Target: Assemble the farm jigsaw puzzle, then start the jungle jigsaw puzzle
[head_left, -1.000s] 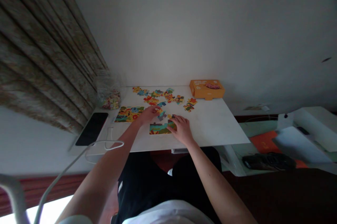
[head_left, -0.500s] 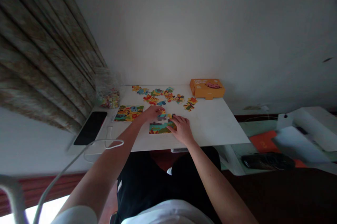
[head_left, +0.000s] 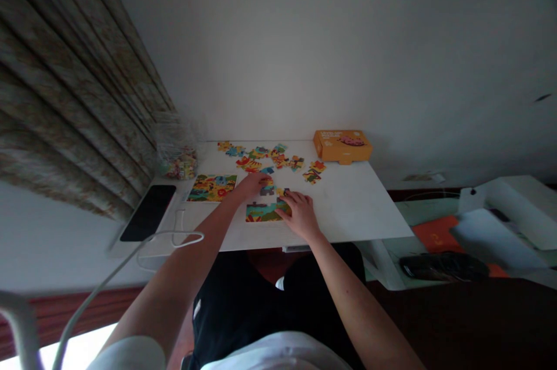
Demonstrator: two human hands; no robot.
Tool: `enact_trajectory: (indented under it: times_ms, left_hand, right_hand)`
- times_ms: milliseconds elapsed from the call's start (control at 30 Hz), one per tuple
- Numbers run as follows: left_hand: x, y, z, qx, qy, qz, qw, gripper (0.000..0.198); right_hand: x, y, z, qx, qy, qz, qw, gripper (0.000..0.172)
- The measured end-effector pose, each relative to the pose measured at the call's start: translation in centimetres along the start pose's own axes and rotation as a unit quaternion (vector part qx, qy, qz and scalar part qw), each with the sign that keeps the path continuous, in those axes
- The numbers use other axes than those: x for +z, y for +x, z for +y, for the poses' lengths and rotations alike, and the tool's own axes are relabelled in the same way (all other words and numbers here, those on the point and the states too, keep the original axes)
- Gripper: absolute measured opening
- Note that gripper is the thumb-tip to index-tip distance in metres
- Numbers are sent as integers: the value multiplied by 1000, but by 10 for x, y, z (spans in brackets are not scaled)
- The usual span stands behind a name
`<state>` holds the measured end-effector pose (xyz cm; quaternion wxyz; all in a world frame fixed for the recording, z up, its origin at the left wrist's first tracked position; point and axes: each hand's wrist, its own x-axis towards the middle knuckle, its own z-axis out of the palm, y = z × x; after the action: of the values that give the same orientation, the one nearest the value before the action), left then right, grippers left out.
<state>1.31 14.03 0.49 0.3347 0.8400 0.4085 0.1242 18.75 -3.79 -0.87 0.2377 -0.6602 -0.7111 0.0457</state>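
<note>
My left hand (head_left: 253, 184) is closed, its fingertips pinching a jigsaw puzzle piece (head_left: 268, 188) just above a joined row of pieces (head_left: 260, 213). This row lies near the front of the table and shows green and blue. Over its right end lies my right hand (head_left: 301, 211), fingers spread, thumb and fingertips touching the pieces there. Part of a yellow and dark piece (head_left: 281, 191) peeks out by the right fingertips. Left of my left hand is a colourful animal picture sheet (head_left: 212, 188). Several loose puzzle pieces (head_left: 278, 156) are scattered behind both hands.
An orange puzzle box (head_left: 343, 147) stands at the back right of the white table (head_left: 348, 207). On the left are a black phone (head_left: 148, 213), a clear bag of small items (head_left: 180, 161) and a white cable (head_left: 187, 236). A lower shelf with boxes is at right.
The piece in my left hand has turned slightly and sits a little further from the joined row. My right hand has stayed in place.
</note>
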Motion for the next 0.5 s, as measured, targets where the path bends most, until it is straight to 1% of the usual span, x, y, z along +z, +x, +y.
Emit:
enact_trajectory:
  times_ms: [100, 233, 367, 500]
  left_hand:
    - [4, 1, -2, 10, 8, 35, 999, 26]
    - [8, -3, -2, 27, 43, 59, 997, 29]
    - [12, -14, 0, 35, 77, 81, 993, 30]
    - [15, -26, 1, 31, 149, 102, 983, 33]
  right_hand:
    - [0, 0, 0, 1, -1, -2, 1000, 38]
    - [0, 0, 0, -1, 1, -1, 1000, 38]
    - [-1, -1, 0, 2, -4, 3, 1000, 37]
    - [-6, -5, 7, -4, -15, -11, 1000, 36]
